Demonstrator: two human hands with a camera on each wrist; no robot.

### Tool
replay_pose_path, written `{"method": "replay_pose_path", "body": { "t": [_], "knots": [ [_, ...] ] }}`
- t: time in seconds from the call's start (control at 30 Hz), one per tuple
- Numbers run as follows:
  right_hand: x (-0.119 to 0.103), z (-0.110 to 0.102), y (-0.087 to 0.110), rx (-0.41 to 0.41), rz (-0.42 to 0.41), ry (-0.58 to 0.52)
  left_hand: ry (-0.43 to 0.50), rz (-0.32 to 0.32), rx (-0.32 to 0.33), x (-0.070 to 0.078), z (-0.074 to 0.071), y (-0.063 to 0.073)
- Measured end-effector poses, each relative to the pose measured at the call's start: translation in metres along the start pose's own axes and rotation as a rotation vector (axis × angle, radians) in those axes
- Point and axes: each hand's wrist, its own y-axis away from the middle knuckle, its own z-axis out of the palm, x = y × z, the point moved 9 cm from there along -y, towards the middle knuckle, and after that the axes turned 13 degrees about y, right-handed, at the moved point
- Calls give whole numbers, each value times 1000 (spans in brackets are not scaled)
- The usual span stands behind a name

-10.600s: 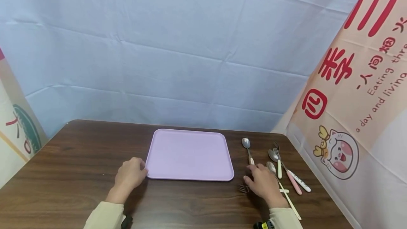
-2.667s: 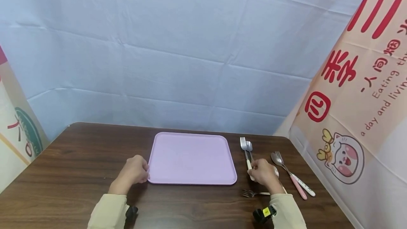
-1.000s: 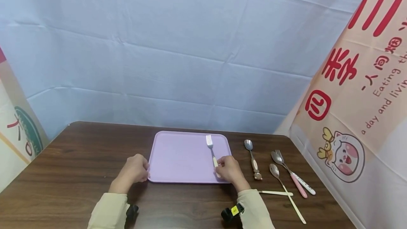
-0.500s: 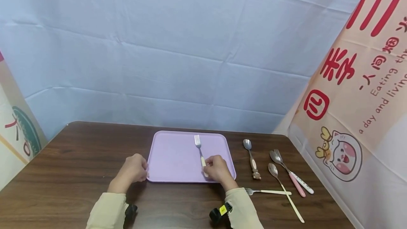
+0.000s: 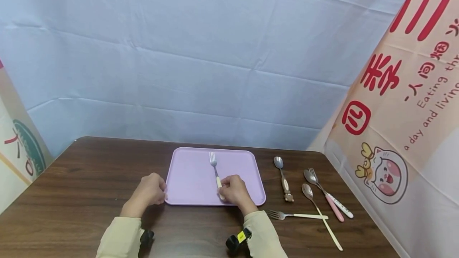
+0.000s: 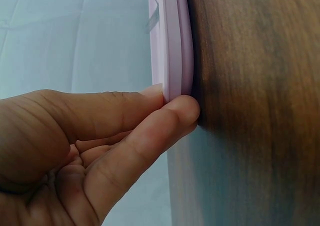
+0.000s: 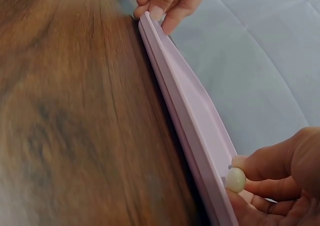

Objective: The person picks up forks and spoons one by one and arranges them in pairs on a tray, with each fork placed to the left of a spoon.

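A lilac rectangular tray [image 5: 190, 178] lies on the wooden table. My left hand [image 5: 148, 190] pinches its near left corner; in the left wrist view the thumb is on the rim [image 6: 172, 46] and a finger is below it. Over the tray's middle, my right hand [image 5: 234, 190] grips the cream handle of a metal fork [image 5: 214, 162], tines pointing away from me. The right wrist view shows the rounded handle end [image 7: 235, 180] between thumb and fingers, close to the tray's near rim. Whether the fork touches the tray I cannot tell.
Right of the tray lies a spoon with a brown figure on its handle [image 5: 285, 186]. A cream-handled fork [image 5: 310, 216] lies sideways, crossed by a long spoon [image 5: 328, 228]. Farther right, a spoon and a fork cross, with pink [image 5: 334, 208] and white patterned [image 5: 343, 208] handles.
The fork was among the cutlery at the right, then in my right hand beside the tray. That hand has carried it left over the tray. My left hand has stayed at the corner.
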Motion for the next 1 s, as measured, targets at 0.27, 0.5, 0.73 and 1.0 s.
{"method": "replay_pose_path", "body": {
  "t": [0.27, 0.5, 0.73, 1.0],
  "knots": [
    [-8, 12, -1, -27, 30, -63, -1, 14, 5, 0, -1, 0],
    [-14, 18, -1, -17, 33, -115, -13, 4, 2, 0, 0, 0],
    [-21, 26, -2, -13, 26, -141, -11, -22, -3, -2, 1, -1],
    [-28, 37, -2, -16, 46, -188, 1, -22, -4, -3, 1, -1]
  ]
}}
